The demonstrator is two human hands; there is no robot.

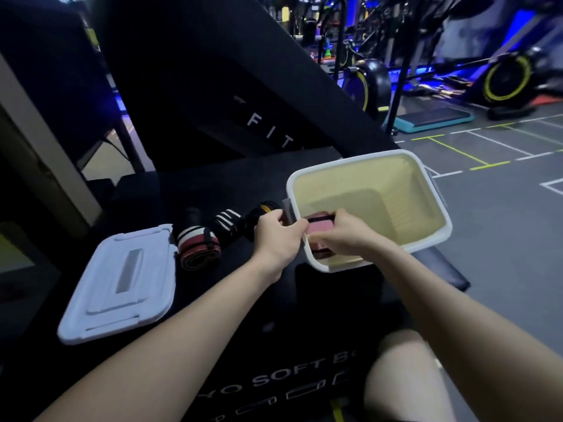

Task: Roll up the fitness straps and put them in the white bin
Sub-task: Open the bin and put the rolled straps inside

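A rolled pink strap (318, 226) with a dark band is held over the near left corner of the white bin (438, 208). My right hand (342, 234) grips it from the right, fingers curled round it. My left hand (278, 234) pinches its left end at the bin's rim. The inside of the bin looks bare apart from this roll. On the black box to the left lie a rolled red, white and black strap (196, 249), a black strap with white stripes (227, 225) and a black one with orange lines (263, 210).
The bin's white lid (122, 284) lies flat at the left on the black soft box (274, 345). A black padded slope (243, 117) rises behind. My knee (399, 379) shows at the bottom. Exercise bikes (505, 77) stand on the grey floor at the right.
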